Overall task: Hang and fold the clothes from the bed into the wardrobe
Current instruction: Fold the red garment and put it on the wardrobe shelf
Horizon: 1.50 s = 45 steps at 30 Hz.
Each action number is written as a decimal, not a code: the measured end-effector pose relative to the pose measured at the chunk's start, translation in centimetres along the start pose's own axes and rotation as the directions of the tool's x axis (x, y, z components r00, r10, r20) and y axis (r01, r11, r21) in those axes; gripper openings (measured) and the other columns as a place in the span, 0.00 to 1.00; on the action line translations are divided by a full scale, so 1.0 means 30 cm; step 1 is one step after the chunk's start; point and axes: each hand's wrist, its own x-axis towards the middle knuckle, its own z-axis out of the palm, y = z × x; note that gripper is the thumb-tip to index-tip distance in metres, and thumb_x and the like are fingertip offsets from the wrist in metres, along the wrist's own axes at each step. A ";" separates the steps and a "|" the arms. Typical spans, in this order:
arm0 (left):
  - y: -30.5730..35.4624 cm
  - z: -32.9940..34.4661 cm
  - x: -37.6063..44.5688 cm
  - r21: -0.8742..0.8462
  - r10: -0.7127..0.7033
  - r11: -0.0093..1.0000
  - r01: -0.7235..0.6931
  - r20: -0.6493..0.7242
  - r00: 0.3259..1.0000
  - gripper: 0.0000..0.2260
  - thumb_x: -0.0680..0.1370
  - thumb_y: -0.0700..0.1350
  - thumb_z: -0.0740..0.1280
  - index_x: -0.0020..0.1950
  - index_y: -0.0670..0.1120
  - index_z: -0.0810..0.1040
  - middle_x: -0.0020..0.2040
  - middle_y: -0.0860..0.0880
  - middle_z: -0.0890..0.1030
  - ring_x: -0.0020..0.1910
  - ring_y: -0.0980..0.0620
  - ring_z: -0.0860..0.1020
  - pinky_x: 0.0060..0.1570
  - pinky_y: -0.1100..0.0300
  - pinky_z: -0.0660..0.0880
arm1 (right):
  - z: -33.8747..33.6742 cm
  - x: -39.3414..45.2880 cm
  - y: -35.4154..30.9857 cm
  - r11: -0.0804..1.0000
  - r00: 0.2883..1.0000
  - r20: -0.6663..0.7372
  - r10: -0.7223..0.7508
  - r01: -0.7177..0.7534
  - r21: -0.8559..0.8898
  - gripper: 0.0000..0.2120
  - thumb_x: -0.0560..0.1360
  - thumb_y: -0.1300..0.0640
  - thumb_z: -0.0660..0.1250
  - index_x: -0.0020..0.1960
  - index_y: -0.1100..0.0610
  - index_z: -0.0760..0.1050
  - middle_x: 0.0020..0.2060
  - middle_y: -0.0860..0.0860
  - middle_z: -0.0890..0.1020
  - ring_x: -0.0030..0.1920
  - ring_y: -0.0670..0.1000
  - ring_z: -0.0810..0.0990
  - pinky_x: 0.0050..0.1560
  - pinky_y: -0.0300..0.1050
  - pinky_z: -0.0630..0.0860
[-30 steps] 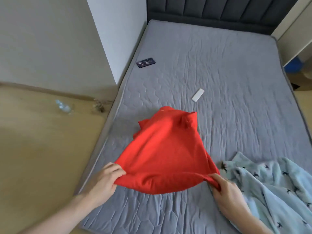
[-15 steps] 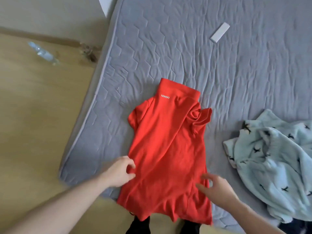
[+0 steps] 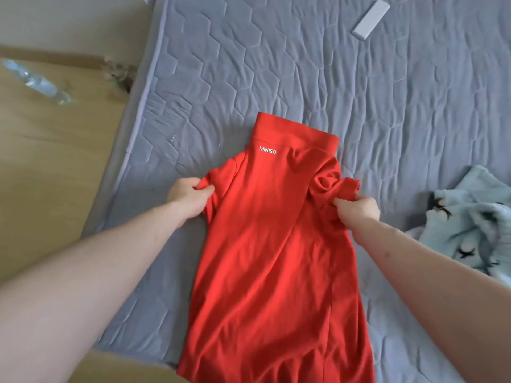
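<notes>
A red shirt (image 3: 276, 244) lies flat on the bed (image 3: 304, 64), close to the bed's left edge. Its collar points up the bed, away from the person, and small white letters below the collar say MINISO. Its bottom end hangs over the near edge of the bed. The left hand (image 3: 188, 196) is at the shirt's left sleeve, and its fingers (image 3: 206, 189) are curled round the sleeve and pinch the red cloth. The right hand (image 3: 359, 208) is at the shirt's right sleeve, which is bunched up, and its fingers (image 3: 341, 201) are curled tight on that cloth too. Both arms reach out from the near edge of the bed, one on each side of the shirt. The bed has a grey quilted cover with many wrinkles. A light blue fluffy blanket (image 3: 470, 225) with small dark shapes on it lies in a heap by the right edge of the bed, apart from the shirt. A small white flat thing (image 3: 372, 19) lies farther up the bed, well apart from the shirt. A clear plastic bottle (image 3: 36, 81) lies on its side on the wooden floor (image 3: 55, 161), to the left of the bed.
</notes>
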 end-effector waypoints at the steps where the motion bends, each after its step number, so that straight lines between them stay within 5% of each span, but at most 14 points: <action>1: 0.000 -0.012 -0.005 -0.037 0.020 0.999 -0.024 -0.097 0.995 0.10 0.79 0.49 0.70 0.45 0.43 0.82 0.39 0.47 0.81 0.42 0.47 0.77 0.35 0.54 0.64 | -0.010 -0.009 0.006 0.998 0.997 -0.072 0.008 -0.003 0.068 0.11 0.72 0.55 0.69 0.52 0.55 0.83 0.48 0.57 0.86 0.51 0.61 0.85 0.59 0.55 0.81; 4: -0.023 -0.084 -0.022 -0.204 0.026 0.973 -0.103 -0.349 0.937 0.06 0.81 0.45 0.67 0.45 0.44 0.78 0.42 0.46 0.80 0.43 0.49 0.75 0.42 0.58 0.65 | -0.083 -0.039 0.026 0.964 0.949 -0.313 0.034 0.052 0.262 0.14 0.70 0.58 0.62 0.52 0.54 0.81 0.46 0.53 0.85 0.51 0.59 0.83 0.60 0.52 0.78; 9: -0.127 -0.205 -0.015 -0.373 -0.141 0.928 -0.023 -0.408 0.902 0.05 0.81 0.44 0.65 0.47 0.45 0.77 0.45 0.44 0.80 0.49 0.43 0.79 0.47 0.54 0.69 | -0.221 0.003 0.070 0.957 0.892 -0.446 0.071 0.066 0.283 0.23 0.68 0.58 0.59 0.59 0.58 0.82 0.52 0.60 0.85 0.56 0.63 0.82 0.61 0.54 0.75; 14: -0.236 -0.238 0.051 -0.293 -0.393 0.897 0.330 -0.193 0.899 0.08 0.79 0.46 0.68 0.55 0.44 0.81 0.56 0.38 0.83 0.51 0.39 0.81 0.56 0.48 0.79 | -0.228 0.114 0.126 0.975 0.950 -0.264 0.166 -0.118 0.188 0.21 0.74 0.51 0.67 0.64 0.58 0.80 0.58 0.60 0.84 0.59 0.63 0.82 0.59 0.62 0.78; 17: -0.238 -0.210 0.075 -0.348 -0.453 0.832 0.432 0.024 0.891 0.16 0.78 0.49 0.71 0.64 0.45 0.79 0.60 0.43 0.81 0.58 0.43 0.79 0.54 0.49 0.79 | -0.185 0.132 0.150 0.971 0.940 -0.283 0.193 -0.141 0.195 0.32 0.75 0.45 0.71 0.72 0.61 0.70 0.68 0.61 0.77 0.68 0.62 0.77 0.60 0.56 0.75; 22: -0.230 -0.188 0.097 -0.400 -0.395 0.842 0.362 -0.001 0.919 0.22 0.77 0.55 0.72 0.65 0.44 0.75 0.58 0.46 0.77 0.51 0.48 0.77 0.52 0.50 0.80 | -0.077 -0.091 0.240 0.980 0.953 -0.270 0.135 -0.089 0.176 0.41 0.72 0.43 0.76 0.76 0.60 0.63 0.72 0.62 0.71 0.73 0.61 0.71 0.75 0.54 0.65; 25: -0.270 -0.168 0.003 -0.439 -0.458 0.806 0.396 -0.039 0.888 0.19 0.79 0.59 0.68 0.56 0.43 0.78 0.49 0.43 0.78 0.37 0.49 0.76 0.44 0.51 0.81 | -0.031 -0.238 0.356 0.991 0.981 -0.141 0.135 -0.134 0.018 0.41 0.71 0.42 0.78 0.74 0.58 0.64 0.70 0.60 0.72 0.70 0.62 0.73 0.71 0.56 0.67; 27: -0.325 -0.121 -0.140 -0.422 -0.467 0.790 0.445 0.059 0.883 0.16 0.80 0.57 0.67 0.46 0.45 0.77 0.41 0.43 0.77 0.33 0.50 0.74 0.35 0.57 0.74 | -0.006 -0.327 0.445 0.982 0.988 0.017 0.152 -0.149 -0.112 0.37 0.69 0.42 0.79 0.69 0.59 0.68 0.63 0.58 0.78 0.65 0.62 0.78 0.65 0.54 0.72; 31: -0.434 0.011 -0.488 -0.112 -0.367 0.898 0.425 0.343 0.865 0.25 0.66 0.67 0.72 0.48 0.47 0.79 0.42 0.48 0.82 0.41 0.50 0.80 0.41 0.57 0.70 | 0.011 -0.429 0.601 0.946 0.969 0.149 0.197 -0.148 -0.290 0.25 0.73 0.46 0.76 0.61 0.61 0.75 0.55 0.60 0.84 0.58 0.63 0.82 0.57 0.52 0.76; 33: -0.497 0.083 -0.625 0.033 -0.372 0.919 0.392 0.399 0.838 0.21 0.68 0.62 0.77 0.50 0.52 0.75 0.45 0.53 0.82 0.46 0.51 0.81 0.44 0.58 0.70 | -0.008 -0.449 0.662 0.948 0.964 0.166 0.209 -0.158 -0.277 0.22 0.74 0.44 0.75 0.57 0.61 0.80 0.50 0.59 0.85 0.53 0.61 0.83 0.52 0.51 0.77; 36: -0.572 0.161 -0.756 0.094 -0.345 0.937 0.336 0.395 0.852 0.08 0.76 0.51 0.74 0.43 0.48 0.81 0.40 0.50 0.85 0.46 0.45 0.84 0.43 0.56 0.74 | -0.052 -0.465 0.717 0.945 0.943 0.210 0.259 -0.203 -0.255 0.23 0.72 0.37 0.74 0.48 0.58 0.82 0.39 0.51 0.85 0.42 0.54 0.83 0.45 0.46 0.76; 39: -0.606 0.172 -0.829 0.036 -0.414 0.908 0.417 0.231 0.881 0.13 0.79 0.52 0.71 0.37 0.48 0.79 0.38 0.44 0.84 0.48 0.40 0.84 0.42 0.54 0.74 | -0.114 -0.455 0.754 0.926 0.950 0.199 0.241 -0.164 -0.339 0.22 0.70 0.34 0.75 0.41 0.54 0.80 0.36 0.51 0.84 0.42 0.56 0.83 0.45 0.47 0.76; 41: -0.630 0.174 -0.866 0.037 -0.428 0.902 0.430 0.192 0.883 0.12 0.79 0.53 0.70 0.40 0.48 0.80 0.39 0.45 0.84 0.48 0.39 0.83 0.44 0.53 0.74 | -0.152 -0.443 0.779 0.895 0.957 0.217 0.192 -0.081 -0.439 0.17 0.72 0.40 0.76 0.43 0.54 0.80 0.37 0.51 0.83 0.46 0.59 0.84 0.46 0.48 0.77; 45: -0.660 0.186 -0.884 0.131 -0.432 0.901 0.414 0.350 0.831 0.13 0.80 0.54 0.69 0.51 0.44 0.85 0.46 0.44 0.86 0.51 0.41 0.84 0.45 0.56 0.74 | -0.196 -0.445 0.808 0.832 0.933 0.313 0.180 0.026 -0.554 0.14 0.75 0.51 0.74 0.57 0.57 0.80 0.47 0.54 0.85 0.52 0.60 0.83 0.50 0.48 0.77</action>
